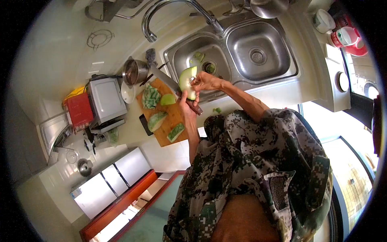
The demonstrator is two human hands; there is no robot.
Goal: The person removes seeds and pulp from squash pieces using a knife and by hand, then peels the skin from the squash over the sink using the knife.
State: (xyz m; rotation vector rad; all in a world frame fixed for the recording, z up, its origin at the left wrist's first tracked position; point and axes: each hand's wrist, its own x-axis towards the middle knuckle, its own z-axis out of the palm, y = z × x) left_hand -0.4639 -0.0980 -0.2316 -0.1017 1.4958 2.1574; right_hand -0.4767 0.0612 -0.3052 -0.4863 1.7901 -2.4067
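My left hand (188, 106) is closed around the lower part of a pale green melon piece (186, 80) and also the dark handle of a knife (196, 107). The knife's wide blade (165, 79) points up and left, over the edge of a wooden cutting board (163, 131). My right hand (204, 82) has its fingers bent against the melon piece's pale inner side, near the left sink basin. On the board lie a wrapped green bundle (151, 97), a green wedge (168, 99) and two more melon pieces (157, 121), (175, 132).
A double sink (258, 76) with a curved faucet (177, 3) stands ahead; green scraps (197, 57) lie in its left basin. A metal pot (135, 71), a white dish (127, 92) and a dark phone-like slab (146, 124) sit near the board. Cups (344, 37) stand far right.
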